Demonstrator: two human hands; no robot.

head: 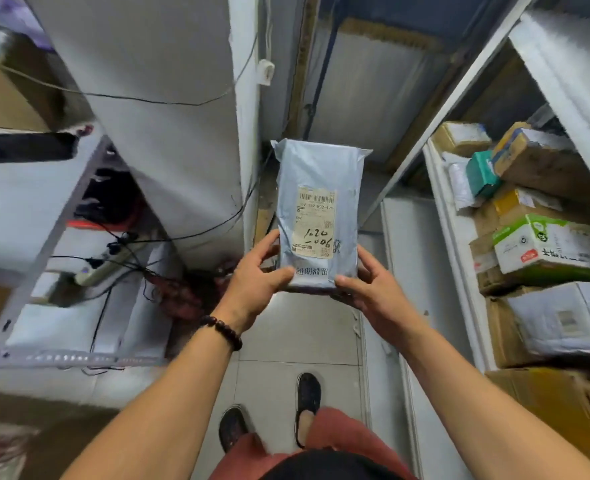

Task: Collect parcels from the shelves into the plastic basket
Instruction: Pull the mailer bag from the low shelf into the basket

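A grey-blue plastic parcel (321,188) is being held in the air above the tiled floor (297,334), in the narrow aisle between two shelves. It is being gripped at its lower end by both hands. The left hand (257,277) is being curled round the lower left corner, with the thumb lying on the front face. The right hand (369,289) is being curled round the lower right corner in the same way. The parcel is being kept nearly upright, with its front turned to the camera. A paper label (316,223) with a barcode and handwritten numbers is being shown on this front. A row of printed characters is being seen just under it, between the two thumbs. A bracelet of dark beads (222,330) is being worn on the left wrist.

On the right shelf (459,271), cardboard boxes (543,168) are being kept in piles close to its front edge, and a white and green box (543,244) is lying among them. On the left shelf (61,357), a white power strip (109,265) with black cables is lying. Dark shoes (307,403) are being worn on the floor below the parcel.
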